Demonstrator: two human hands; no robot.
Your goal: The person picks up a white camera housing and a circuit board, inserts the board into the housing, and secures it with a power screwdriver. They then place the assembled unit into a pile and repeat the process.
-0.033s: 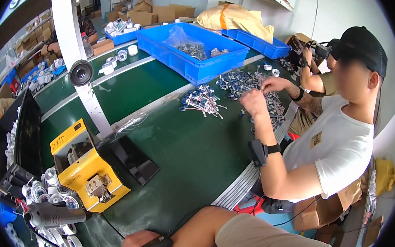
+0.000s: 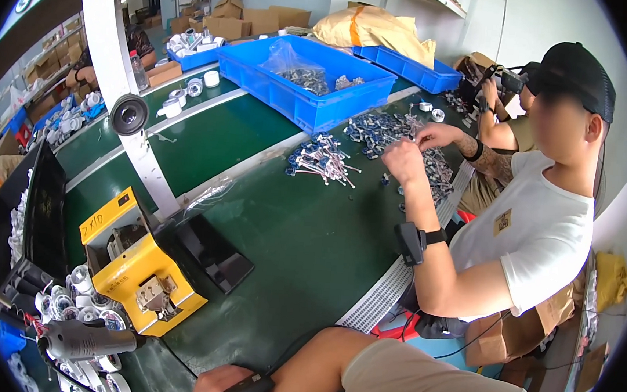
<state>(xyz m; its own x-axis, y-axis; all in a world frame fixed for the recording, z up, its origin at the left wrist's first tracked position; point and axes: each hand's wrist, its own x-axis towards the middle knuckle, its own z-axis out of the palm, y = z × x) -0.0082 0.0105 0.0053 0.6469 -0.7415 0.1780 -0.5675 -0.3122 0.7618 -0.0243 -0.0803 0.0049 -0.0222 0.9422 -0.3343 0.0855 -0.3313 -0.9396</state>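
Observation:
My right hand (image 2: 219,386) rests at the lower edge, in front of the bench, with a black device strapped round its wrist. Its fingers run out of the picture, so I cannot see what they hold, if anything. The bare forearm bends back to a beige sleeve (image 2: 431,382). Nearest to that hand stands a yellow machine (image 2: 148,279) with a metal fixture on its front. Left of it, a grey gun-shaped tool (image 2: 88,342) with a dark nozzle lies over several white round parts (image 2: 116,385). My left hand is out of sight.
A person in white (image 2: 539,228) works at right with both hands over a heap of small wired parts (image 2: 385,131). Another wired pile (image 2: 324,160) lies nearby. Behind are a blue crate (image 2: 263,92) and a white post (image 2: 115,55). A black flat panel (image 2: 206,254) sits beside the machine.

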